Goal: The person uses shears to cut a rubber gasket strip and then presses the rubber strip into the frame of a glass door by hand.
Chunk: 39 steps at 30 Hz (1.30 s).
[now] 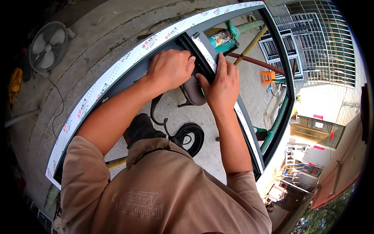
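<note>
A large dark grey window frame point(134, 58), its outer face covered in white printed film, lies across in front of me. My left hand point(171, 68) is closed, knuckles up, at the frame's inner far corner, beside the dark channel of the middle bar point(204, 50). A black rubber strip point(154, 111) rises from a coil point(193, 136) on the floor toward that hand, which seems to pinch it; the fingertips are partly hidden. My right hand point(222, 84) grips the middle bar, thumb on its inner side and fingers laid over its filmed face.
Yellow and red poles point(251, 45) and green-wrapped supports point(226, 39) are under the frame. A brown stool seat point(193, 91) shows below my hands. A floor fan point(48, 46) stands far left, an orange stool point(267, 77) at right, and more window frames point(286, 50) lean near a barred wall.
</note>
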Available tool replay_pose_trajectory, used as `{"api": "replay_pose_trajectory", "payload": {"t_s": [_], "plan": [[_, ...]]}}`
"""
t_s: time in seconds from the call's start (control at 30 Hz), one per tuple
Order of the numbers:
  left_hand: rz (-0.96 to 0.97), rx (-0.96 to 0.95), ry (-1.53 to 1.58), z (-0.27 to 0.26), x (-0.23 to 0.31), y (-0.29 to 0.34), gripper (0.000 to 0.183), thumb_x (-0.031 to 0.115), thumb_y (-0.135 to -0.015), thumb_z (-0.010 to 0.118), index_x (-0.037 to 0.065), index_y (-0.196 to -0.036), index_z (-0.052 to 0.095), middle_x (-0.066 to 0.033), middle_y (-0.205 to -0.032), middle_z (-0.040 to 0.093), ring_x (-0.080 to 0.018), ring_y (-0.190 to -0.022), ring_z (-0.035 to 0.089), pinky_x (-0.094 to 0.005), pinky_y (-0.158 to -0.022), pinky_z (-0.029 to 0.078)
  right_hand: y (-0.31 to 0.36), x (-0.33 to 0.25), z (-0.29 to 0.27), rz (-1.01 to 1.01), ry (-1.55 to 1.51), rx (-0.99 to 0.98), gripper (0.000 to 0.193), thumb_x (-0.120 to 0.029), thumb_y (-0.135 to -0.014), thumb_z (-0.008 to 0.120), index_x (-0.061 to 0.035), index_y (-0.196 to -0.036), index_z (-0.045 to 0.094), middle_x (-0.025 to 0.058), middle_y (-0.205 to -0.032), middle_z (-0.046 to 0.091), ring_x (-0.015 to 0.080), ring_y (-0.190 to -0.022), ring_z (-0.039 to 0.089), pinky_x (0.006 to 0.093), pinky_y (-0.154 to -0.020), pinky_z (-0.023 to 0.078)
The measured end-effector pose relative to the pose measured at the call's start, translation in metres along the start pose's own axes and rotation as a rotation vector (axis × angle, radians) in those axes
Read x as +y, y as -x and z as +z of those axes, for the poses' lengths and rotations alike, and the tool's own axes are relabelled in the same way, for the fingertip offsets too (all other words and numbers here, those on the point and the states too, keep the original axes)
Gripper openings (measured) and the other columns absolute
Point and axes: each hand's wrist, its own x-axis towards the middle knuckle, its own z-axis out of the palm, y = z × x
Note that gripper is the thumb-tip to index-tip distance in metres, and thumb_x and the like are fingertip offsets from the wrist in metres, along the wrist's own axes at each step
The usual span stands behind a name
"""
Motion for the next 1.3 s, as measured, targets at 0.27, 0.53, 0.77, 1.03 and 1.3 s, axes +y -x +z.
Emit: {"api": "replay_pose_trajectory", "payload": {"t_s": [0.27, 0.53, 0.77, 1.03, 1.3], "plan": [[-0.009, 0.005, 0.026, -0.003, 0.001, 0.001, 0.036, 0.031, -0.110, 0.062, 0.001, -0.093, 0.076, -0.0268, -0.088, 0.078, -0.0528, -0.083, 0.075, -0.0625, -0.077, 0.060, 0.077, 0.064, -0.058, 0.355, -0.006, -0.294, 0.092, -0.058, -0.076, 0.102, 0.0025, -0.139, 0.073, 0.0206, -0.120, 0.074, 0.0427, -0.109, 0.075, 0.0528, -0.093, 0.061], [-0.012, -0.029, -0.021, -0.002, 0.003, 0.000, 0.041, 0.033, -0.112, 0.060, 0.001, -0.094, 0.078, -0.0254, -0.089, 0.080, -0.0502, -0.084, 0.077, -0.0604, -0.081, 0.062, 0.113, 0.080, -0.055, 0.284, 0.065, -0.085, 0.096, -0.066, -0.080, 0.097, 0.0043, -0.141, 0.072, 0.0232, -0.121, 0.073, 0.0437, -0.113, 0.070, 0.0519, -0.102, 0.056], [-0.009, 0.006, 0.008, -0.002, 0.001, 0.001, 0.037, 0.031, -0.112, 0.061, 0.002, -0.092, 0.073, -0.0271, -0.091, 0.077, -0.0541, -0.084, 0.073, -0.0636, -0.075, 0.057, 0.115, 0.092, -0.059, 0.236, -0.035, -0.151, 0.065, -0.052, -0.112, 0.070, 0.0029, -0.148, 0.072, 0.0219, -0.121, 0.074, 0.0417, -0.110, 0.068, 0.0510, -0.102, 0.053], [0.018, 0.020, -0.005, 0.001, 0.000, 0.000, 0.038, 0.031, -0.112, 0.061, 0.002, -0.092, 0.073, -0.0264, -0.091, 0.077, -0.0539, -0.084, 0.072, -0.0637, -0.074, 0.057, 0.123, 0.095, -0.051, 0.188, 0.043, -0.051, 0.056, -0.041, -0.107, 0.080, -0.0007, -0.146, 0.076, 0.0197, -0.118, 0.076, 0.0399, -0.110, 0.070, 0.0470, -0.100, 0.057], [0.007, 0.006, -0.036, -0.004, 0.005, 0.001, 0.041, 0.033, -0.112, 0.060, 0.001, -0.091, 0.076, -0.0261, -0.089, 0.079, -0.0520, -0.082, 0.075, -0.0619, -0.077, 0.061, 0.117, 0.091, -0.055, 0.173, 0.048, -0.025, 0.058, -0.042, -0.098, 0.088, 0.0008, -0.137, 0.077, 0.0192, -0.118, 0.076, 0.0407, -0.107, 0.068, 0.0496, -0.097, 0.056]]}}
